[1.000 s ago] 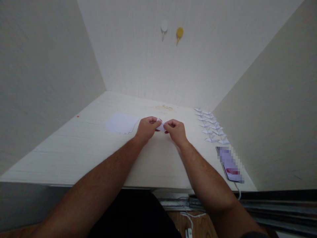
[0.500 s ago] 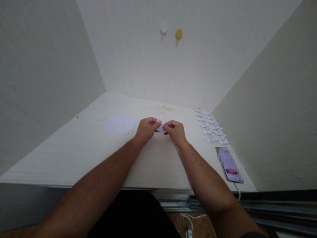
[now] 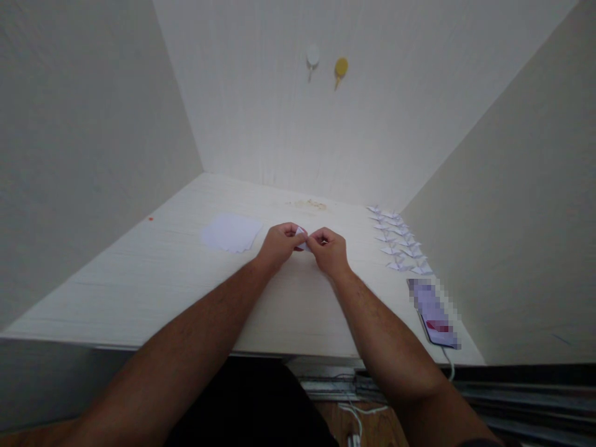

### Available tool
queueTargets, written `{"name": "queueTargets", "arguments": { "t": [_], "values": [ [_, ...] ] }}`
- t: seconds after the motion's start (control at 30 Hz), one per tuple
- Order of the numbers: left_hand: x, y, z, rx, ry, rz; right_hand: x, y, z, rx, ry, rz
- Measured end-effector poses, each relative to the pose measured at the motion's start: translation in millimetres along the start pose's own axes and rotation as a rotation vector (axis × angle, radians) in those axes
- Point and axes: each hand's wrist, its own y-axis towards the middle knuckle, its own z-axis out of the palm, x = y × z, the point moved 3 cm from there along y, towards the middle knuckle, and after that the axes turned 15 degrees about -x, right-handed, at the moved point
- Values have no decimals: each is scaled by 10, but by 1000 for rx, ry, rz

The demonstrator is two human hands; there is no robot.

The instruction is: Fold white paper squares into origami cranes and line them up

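Note:
A small folded piece of white paper (image 3: 300, 238) is held between both hands above the middle of the desk. My left hand (image 3: 282, 242) pinches it from the left, thumb on top. From the right, my right hand (image 3: 328, 246) grips its other edge between thumb and fingertips. The hands nearly touch, and the fingers hide much of the paper, so its exact folds cannot be made out. Left of my left hand lies a loose stack of white paper sheets (image 3: 231, 232). Several folded paper cranes (image 3: 392, 237) stand in rows to the right.
A phone (image 3: 433, 313) with a blurred screen lies at the right edge, a white cable (image 3: 449, 366) running from it. White panels enclose the desk (image 3: 139, 292) at left, back and right. Two hooks, one white (image 3: 313, 57) and one yellow (image 3: 341, 67), are on the back panel.
The paper has turned slightly between my fingers and now shows a more pointed shape. My hands have drawn a little closer together. The whole view has shifted slightly.

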Motion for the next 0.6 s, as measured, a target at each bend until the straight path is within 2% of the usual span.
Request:
{"name": "queueTargets", "arguments": {
  "t": [0.2, 0.6],
  "values": [
    [30, 17, 3, -45, -24, 18, -26, -13, 10, 12, 30, 7],
    [-16, -30, 33, -62, -144, -109, 1, -22, -7, 0, 13, -46]
  ]
}}
